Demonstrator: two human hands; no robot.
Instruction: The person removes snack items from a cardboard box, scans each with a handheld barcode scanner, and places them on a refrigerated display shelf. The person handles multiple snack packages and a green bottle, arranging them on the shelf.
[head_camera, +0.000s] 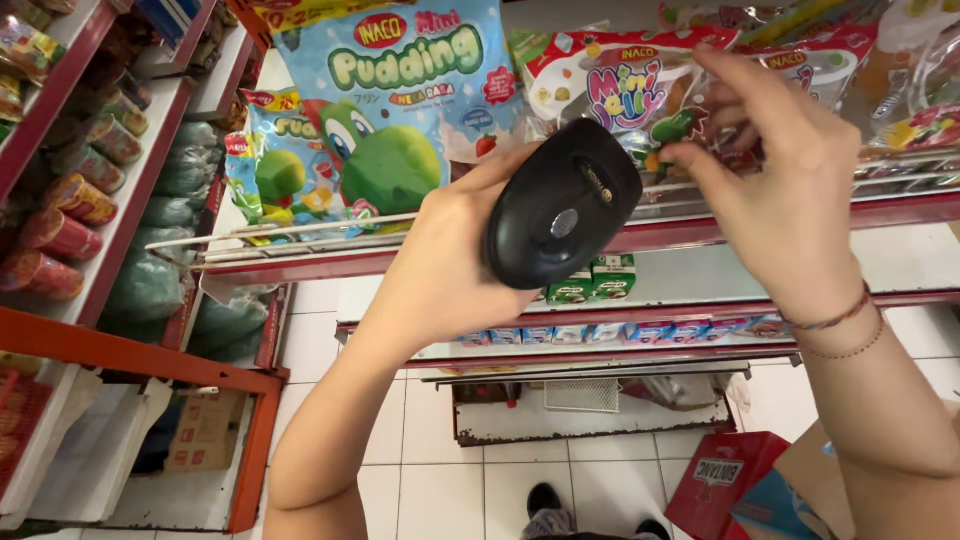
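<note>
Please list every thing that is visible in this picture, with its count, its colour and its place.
handheld scanner: one, black, held up in the middle of the view
blue snack bag: one large, light blue with a green cartoon figure, top shelf, centre
smaller blue snack bag: one, same design, left of the large one
jelly bag: one, red and white, top shelf, behind the scanner
small cartons: about two, green and white, lower shelf under the scanner
round packs: several, red and mixed colours, left shelves
dark green bags: several, left shelf, lower down
red shelf rail: one, right
cardboard box: one, red, on the floor, bottom right
left hand: one, grips the scanner
right hand: one, fingers on the jelly bag, bracelets at the wrist
</note>
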